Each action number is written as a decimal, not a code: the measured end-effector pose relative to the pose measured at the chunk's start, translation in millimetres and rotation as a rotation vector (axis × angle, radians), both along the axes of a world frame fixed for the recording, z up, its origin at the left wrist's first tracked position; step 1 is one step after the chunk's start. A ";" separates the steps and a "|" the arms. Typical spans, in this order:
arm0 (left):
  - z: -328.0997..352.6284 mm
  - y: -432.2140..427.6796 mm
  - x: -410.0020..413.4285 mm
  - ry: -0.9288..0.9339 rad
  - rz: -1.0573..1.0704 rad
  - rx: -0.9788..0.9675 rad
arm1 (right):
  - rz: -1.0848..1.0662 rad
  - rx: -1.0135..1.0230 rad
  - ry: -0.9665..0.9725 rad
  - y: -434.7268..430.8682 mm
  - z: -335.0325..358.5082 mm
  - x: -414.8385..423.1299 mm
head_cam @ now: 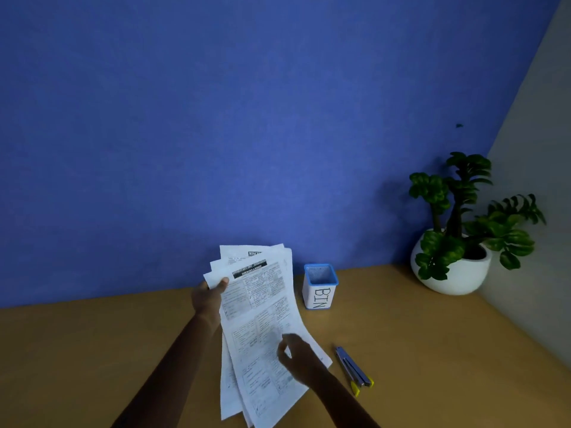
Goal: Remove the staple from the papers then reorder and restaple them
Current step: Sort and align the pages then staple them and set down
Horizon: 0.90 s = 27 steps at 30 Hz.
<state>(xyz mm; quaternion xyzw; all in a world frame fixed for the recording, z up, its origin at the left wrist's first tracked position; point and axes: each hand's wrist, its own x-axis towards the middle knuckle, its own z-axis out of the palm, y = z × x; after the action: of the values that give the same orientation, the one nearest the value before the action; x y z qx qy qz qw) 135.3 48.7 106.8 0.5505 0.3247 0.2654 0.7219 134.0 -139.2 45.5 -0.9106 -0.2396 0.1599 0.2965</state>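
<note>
From the head camera I saw my left hand (pixel 206 299) pinching the upper left corner of the fanned white printed papers (pixel 262 322), thumb on the top sheet, holding them above the brown wooden desk (pixel 92 350). My right hand (pixel 296 356) pinched their right edge lower down. Right of the papers lay the silver stapler with yellow tips (pixel 355 370); the blue-rimmed mesh cup marked BIN (pixel 320 286) stood beyond it.
</note>
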 end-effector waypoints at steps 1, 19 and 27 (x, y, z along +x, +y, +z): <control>-3.8 0.9 2.2 0.032 0.006 0.008 | 0.009 -0.032 0.027 -0.6 -7.4 -3.4; -80.8 -27.4 -27.9 0.928 -0.453 0.626 | -0.006 -0.184 0.098 1.5 -33.2 3.5; -96.9 -47.6 -46.9 1.029 -0.485 0.842 | -0.505 0.114 -0.120 -24.6 8.4 85.8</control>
<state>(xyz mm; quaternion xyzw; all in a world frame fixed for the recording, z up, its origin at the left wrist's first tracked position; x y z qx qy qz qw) 88.4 1.1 9.9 0.8953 0.3624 -0.0937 0.2415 219.8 -163.8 53.9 -0.9312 -0.0304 0.0128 0.3631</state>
